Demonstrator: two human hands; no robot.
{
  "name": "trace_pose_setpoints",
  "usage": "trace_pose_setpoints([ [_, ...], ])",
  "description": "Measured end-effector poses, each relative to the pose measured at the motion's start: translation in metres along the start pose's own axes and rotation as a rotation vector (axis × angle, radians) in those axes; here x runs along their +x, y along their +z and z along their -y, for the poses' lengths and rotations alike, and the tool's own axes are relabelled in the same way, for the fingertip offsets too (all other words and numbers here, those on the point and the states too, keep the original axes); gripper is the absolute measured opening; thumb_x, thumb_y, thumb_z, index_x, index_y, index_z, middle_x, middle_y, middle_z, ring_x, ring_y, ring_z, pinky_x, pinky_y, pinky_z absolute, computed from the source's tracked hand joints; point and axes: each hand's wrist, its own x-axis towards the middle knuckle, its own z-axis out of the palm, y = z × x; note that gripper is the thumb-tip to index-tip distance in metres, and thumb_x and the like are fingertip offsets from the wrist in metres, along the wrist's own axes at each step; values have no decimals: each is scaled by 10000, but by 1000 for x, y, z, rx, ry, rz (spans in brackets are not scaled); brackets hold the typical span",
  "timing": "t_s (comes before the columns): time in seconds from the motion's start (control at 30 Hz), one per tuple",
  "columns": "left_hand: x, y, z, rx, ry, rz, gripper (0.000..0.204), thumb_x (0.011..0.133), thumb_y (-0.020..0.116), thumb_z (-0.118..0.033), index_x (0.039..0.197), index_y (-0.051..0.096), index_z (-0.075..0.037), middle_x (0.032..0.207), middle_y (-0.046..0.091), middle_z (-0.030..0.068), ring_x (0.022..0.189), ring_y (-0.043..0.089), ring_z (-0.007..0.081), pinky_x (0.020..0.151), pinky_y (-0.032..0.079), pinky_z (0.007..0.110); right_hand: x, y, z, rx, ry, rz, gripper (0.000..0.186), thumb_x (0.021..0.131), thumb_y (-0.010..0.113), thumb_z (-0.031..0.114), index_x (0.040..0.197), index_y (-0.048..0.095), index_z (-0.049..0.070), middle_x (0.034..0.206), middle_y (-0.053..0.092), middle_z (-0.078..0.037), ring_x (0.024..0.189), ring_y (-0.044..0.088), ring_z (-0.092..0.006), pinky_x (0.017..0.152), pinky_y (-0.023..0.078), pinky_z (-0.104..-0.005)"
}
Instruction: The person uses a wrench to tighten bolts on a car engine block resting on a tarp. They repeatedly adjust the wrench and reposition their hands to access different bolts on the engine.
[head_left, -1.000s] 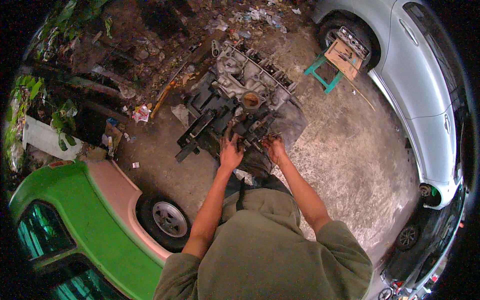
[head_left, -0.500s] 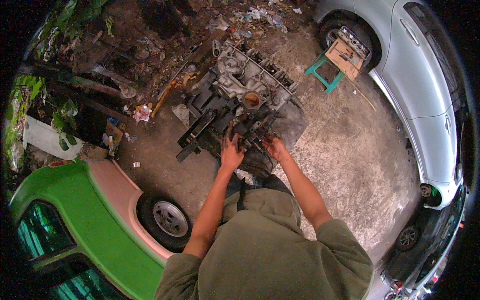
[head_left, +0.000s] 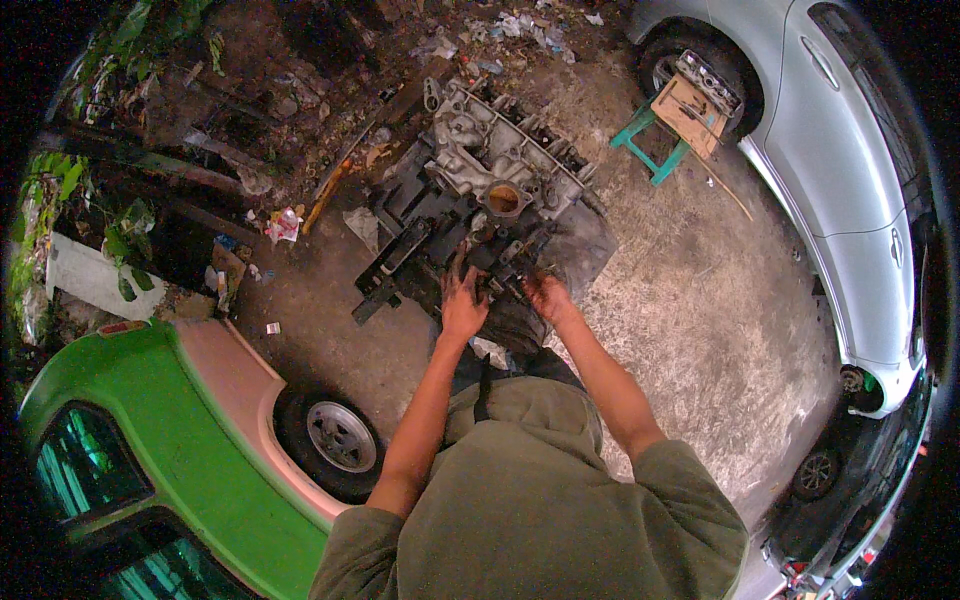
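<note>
A greasy engine block [head_left: 490, 190] with a grey intake manifold on top lies on a dark sheet on the concrete ground. My left hand [head_left: 462, 305] rests fingers apart on the near dark side of the engine. My right hand [head_left: 548, 296] presses on the engine's near edge a little to the right. Both hands are dark with grease. Whether either hand grips a part is hidden by the fingers and the dim light.
A green and pink car [head_left: 170, 440] with its wheel [head_left: 335, 440] stands at lower left. A silver car [head_left: 850, 200] curves along the right. A green stool [head_left: 680, 115] holding tools stands behind the engine. Scrap, planks and litter [head_left: 250, 130] lie at upper left.
Both hands stay on the near side of the engine with only slight shifts. The view has barely moved.
</note>
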Motion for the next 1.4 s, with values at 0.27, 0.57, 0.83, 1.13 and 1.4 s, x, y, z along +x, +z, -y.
trace_pose_setpoints([
  [0.27, 1, 2, -2, 68, 65, -69, 349, 729, 646, -38, 1070, 579, -7, 1503, 271, 133, 1326, 322, 396, 1085, 291, 514, -73, 14, -4, -1330, -973, 115, 277, 843, 566, -37, 1112, 546, 29, 1144, 554, -160, 1037, 584, -312, 852, 510, -383],
  [0.57, 5, -7, -13, 26, 74, -55, 285, 716, 649, -39, 998, 603, -36, 1515, 261, 123, 1334, 317, 387, 1084, 286, 497, -90, -9, 0, -1693, -919, 384, 466, 806, 523, 15, 1271, 510, 52, 1312, 469, -219, 1149, 496, -415, 989, 418, -439],
  [0.83, 1, -2, -5, 50, 51, -37, 326, 713, 645, -36, 1033, 595, -65, 1528, 231, 127, 1362, 287, 370, 1102, 244, 553, 17, -50, -17, -845, -638, 65, 313, 961, 557, 199, 1231, 438, 93, 946, 628, -110, 814, 633, -220, 697, 513, -360],
  [1.13, 3, -3, -7, 15, 62, -52, 375, 680, 640, -17, 1051, 588, -43, 1521, 244, 125, 1370, 274, 369, 1103, 248, 542, -10, 6, 5, -181, -224, 70, 295, 954, 565, 155, 1209, 419, 137, 958, 611, -80, 826, 622, -204, 674, 515, -344],
  [1.4, 2, -4, -6, 0, 70, -50, 364, 673, 661, -11, 1021, 565, -53, 1523, 238, 130, 1371, 273, 370, 1097, 266, 522, -10, 1, 12, -25, -26, 170, 250, 934, 571, 93, 1154, 453, 90, 1002, 605, -99, 810, 628, -227, 675, 542, -349],
])
